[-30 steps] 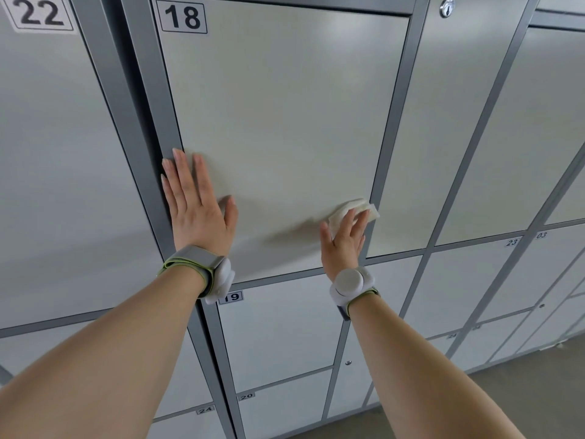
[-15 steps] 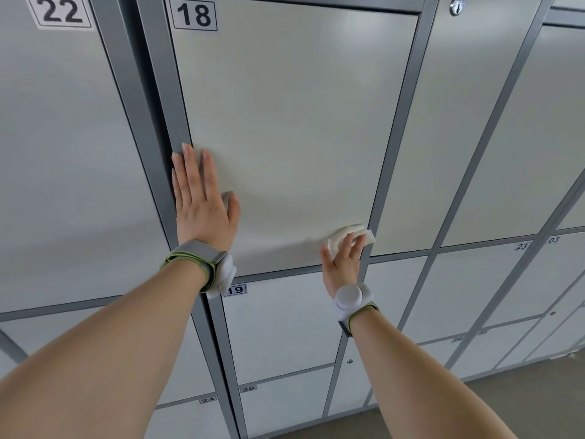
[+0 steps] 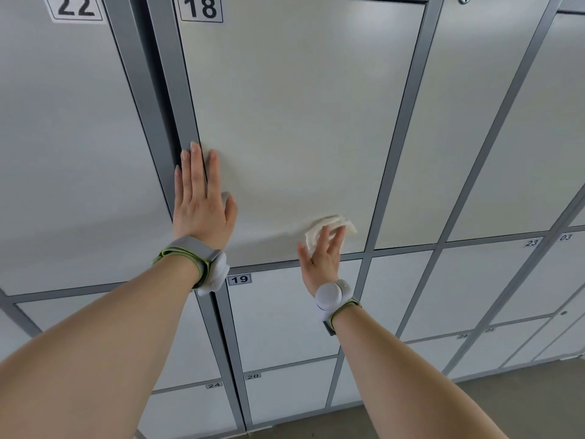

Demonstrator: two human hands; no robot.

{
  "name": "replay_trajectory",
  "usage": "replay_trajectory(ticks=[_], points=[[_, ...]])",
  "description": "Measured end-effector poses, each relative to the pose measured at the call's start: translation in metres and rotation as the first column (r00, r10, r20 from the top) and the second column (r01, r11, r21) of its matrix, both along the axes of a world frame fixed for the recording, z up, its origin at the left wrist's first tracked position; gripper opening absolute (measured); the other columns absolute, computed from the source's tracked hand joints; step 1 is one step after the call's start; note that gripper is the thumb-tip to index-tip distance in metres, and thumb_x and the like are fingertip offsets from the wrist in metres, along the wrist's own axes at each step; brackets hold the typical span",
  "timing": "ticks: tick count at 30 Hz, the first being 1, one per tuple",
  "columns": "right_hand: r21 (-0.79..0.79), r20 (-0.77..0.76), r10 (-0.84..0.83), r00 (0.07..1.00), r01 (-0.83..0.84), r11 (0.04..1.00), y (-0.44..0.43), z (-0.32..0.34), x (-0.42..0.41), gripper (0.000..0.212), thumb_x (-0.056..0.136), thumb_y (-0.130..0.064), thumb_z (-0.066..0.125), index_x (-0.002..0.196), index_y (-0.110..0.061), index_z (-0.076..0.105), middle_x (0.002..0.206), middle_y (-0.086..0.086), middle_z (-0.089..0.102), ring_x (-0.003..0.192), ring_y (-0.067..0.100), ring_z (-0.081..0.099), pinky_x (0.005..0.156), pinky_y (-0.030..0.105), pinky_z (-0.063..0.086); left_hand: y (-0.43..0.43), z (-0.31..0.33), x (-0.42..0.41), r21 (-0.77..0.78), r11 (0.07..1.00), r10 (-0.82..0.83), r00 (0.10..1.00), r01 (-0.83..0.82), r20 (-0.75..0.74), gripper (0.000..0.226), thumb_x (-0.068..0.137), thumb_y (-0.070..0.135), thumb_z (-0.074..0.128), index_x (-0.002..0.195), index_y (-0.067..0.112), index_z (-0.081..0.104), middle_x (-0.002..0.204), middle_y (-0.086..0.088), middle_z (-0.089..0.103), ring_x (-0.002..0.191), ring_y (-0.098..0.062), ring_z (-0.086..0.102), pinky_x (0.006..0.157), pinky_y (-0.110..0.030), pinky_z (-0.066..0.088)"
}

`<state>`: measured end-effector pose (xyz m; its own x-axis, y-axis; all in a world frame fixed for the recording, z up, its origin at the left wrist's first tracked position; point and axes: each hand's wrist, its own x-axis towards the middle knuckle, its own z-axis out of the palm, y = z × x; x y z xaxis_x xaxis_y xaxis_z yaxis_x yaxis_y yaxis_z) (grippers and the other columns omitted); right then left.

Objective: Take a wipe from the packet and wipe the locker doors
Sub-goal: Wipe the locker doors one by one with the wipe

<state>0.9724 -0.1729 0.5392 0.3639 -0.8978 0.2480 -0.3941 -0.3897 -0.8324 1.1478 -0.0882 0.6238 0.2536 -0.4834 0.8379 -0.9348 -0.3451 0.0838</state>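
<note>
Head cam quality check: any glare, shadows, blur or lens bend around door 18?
Head view: door 18 shows a soft, even sheen with no blown-out glare. Faint shadows lie by the left hand and to the left of the wipe. The right hand and the wipe look slightly soft, while the 18 label is sharp. The wide lens makes the grey frame bars fan outward.

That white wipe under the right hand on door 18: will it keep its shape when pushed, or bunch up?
Probably floppy: the wipe is crumpled into folds under the right hand. It likely bunches further when pushed. It looks thin and light, and should slide easily on the smooth door 18.
</note>
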Motion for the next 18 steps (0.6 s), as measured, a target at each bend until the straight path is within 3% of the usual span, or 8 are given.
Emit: replay_trajectory(ticks=[4, 7, 10, 13, 18], points=[[-0.162, 0.055, 0.077, 0.996, -0.067, 0.984, 0.007, 0.031, 0.014, 0.071, 0.098, -0.033, 0.044, 0.150, -0.014, 0.000, 0.156, 0.008, -0.020, 0.145, 0.020, -0.014, 0.118, 0.038, -0.002, 0.002, -0.002, -0.002, 0.026, 1.000, 0.017, 1.000, -0.016, -0.024, 0.069, 0.089, 0.029, 0.032, 0.149, 0.003, 0.011, 0.155, -0.023, 0.008, 0.144, -0.036, 0.005, 0.117, -0.030, -0.011], [-0.221, 0.056, 0.095, 0.994, -0.081, 0.972, 0.005, 0.032, 0.014, 0.067, 0.099, -0.036, 0.041, 0.150, -0.021, 0.001, 0.157, 0.001, -0.018, 0.145, 0.014, -0.015, 0.115, 0.035, -0.006, 0.004, -0.003, -0.004, 0.052, 0.998, 0.027, 0.999, -0.025, -0.034, 0.070, 0.089, 0.028, 0.033, 0.150, 0.003, 0.010, 0.156, -0.022, 0.006, 0.144, -0.035, 0.004, 0.116, -0.029, -0.012], [-0.180, 0.000, 0.107, 0.994, -0.106, 0.978, 0.003, 0.008, 0.005, 0.067, 0.097, -0.043, 0.035, 0.150, -0.027, -0.004, 0.156, -0.007, -0.018, 0.145, 0.010, -0.013, 0.116, 0.039, -0.005, 0.009, -0.005, -0.005, 0.092, 0.995, 0.044, 0.999, -0.041, -0.027, 0.070, 0.089, 0.024, 0.040, 0.150, 0.003, 0.010, 0.156, -0.021, 0.004, 0.145, -0.034, 0.002, 0.116, -0.029, -0.013], [-0.079, -0.078, 0.097, 0.992, -0.103, 0.991, 0.007, -0.015, -0.001, 0.073, 0.090, -0.051, 0.027, 0.150, -0.026, -0.004, 0.156, -0.004, -0.019, 0.146, 0.013, -0.005, 0.117, 0.044, 0.003, 0.013, -0.010, -0.007, 0.135, 0.989, 0.060, 0.997, -0.054, -0.041, 0.072, 0.091, 0.017, 0.048, 0.150, 0.003, 0.008, 0.157, -0.020, 0.000, 0.145, -0.033, -0.001, 0.116, -0.032, -0.011], [-0.049, -0.015, 0.150, 0.989, -0.151, 0.987, 0.018, 0.001, 0.007, 0.069, 0.099, -0.034, 0.042, 0.151, -0.020, -0.001, 0.156, 0.001, -0.022, 0.146, 0.016, -0.002, 0.117, 0.042, 0.004, 0.019, -0.020, -0.008, 0.183, 0.982, 0.057, 0.997, -0.047, -0.049, 0.076, 0.089, 0.015, 0.053, 0.150, 0.002, 0.009, 0.157, -0.020, 0.000, 0.145, -0.033, -0.001, 0.115, -0.028, -0.015]])
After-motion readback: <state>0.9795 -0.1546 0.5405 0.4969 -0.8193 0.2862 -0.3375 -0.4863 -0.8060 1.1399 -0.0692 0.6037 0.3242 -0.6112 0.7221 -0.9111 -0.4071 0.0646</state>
